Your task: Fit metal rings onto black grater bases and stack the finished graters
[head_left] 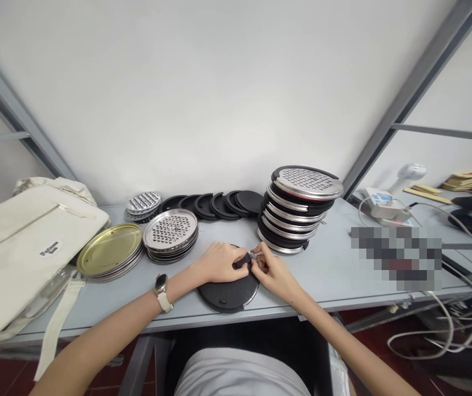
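Observation:
A round black disc [223, 291] with a shiny metal rim showing on its right side lies on the table in front of me. My left hand [224, 262] is closed over its upper part, with a small black piece [243, 260] between thumb and fingers. Right beside it, my right hand [272, 267] pinches at the disc's upper right edge. A tiny shiny bit shows near those fingertips, too small to name. The left hand partly covers the disc.
Behind the disc is a row of black rings [205, 206]. Perforated grater plates [172, 230] and gold round plates [110, 250] are stacked left, near a cream bag [25, 236]. A tall stack of black-rimmed graters [295, 212] stands right. Cables [445, 330] hang at the far right.

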A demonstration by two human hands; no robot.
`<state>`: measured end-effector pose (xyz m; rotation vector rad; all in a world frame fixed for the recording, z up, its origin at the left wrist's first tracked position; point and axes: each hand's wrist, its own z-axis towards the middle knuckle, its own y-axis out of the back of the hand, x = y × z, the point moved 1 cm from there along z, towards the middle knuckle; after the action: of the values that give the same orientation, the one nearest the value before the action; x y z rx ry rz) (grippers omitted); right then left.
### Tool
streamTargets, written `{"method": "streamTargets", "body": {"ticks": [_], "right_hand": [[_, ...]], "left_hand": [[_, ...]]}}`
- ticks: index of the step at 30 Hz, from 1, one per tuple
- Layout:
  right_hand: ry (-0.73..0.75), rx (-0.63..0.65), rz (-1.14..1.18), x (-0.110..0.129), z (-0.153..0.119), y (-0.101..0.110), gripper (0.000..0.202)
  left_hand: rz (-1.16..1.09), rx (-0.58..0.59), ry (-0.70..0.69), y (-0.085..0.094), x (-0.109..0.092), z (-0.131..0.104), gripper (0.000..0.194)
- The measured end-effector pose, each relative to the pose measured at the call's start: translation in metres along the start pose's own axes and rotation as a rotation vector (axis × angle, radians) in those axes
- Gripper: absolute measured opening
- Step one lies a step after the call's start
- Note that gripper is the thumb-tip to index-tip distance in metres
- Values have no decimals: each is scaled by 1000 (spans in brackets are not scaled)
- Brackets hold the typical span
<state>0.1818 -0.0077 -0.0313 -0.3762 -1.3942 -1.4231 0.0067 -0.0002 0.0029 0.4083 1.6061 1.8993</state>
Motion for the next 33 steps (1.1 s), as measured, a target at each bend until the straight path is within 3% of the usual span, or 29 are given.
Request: {"method": "streamTargets", "body": {"ticks": [33], "right_hand": [[-8,16,-24,-5,2,1,15]], "left_hand": [[-14,9,7,3,-2,0,18]]}}
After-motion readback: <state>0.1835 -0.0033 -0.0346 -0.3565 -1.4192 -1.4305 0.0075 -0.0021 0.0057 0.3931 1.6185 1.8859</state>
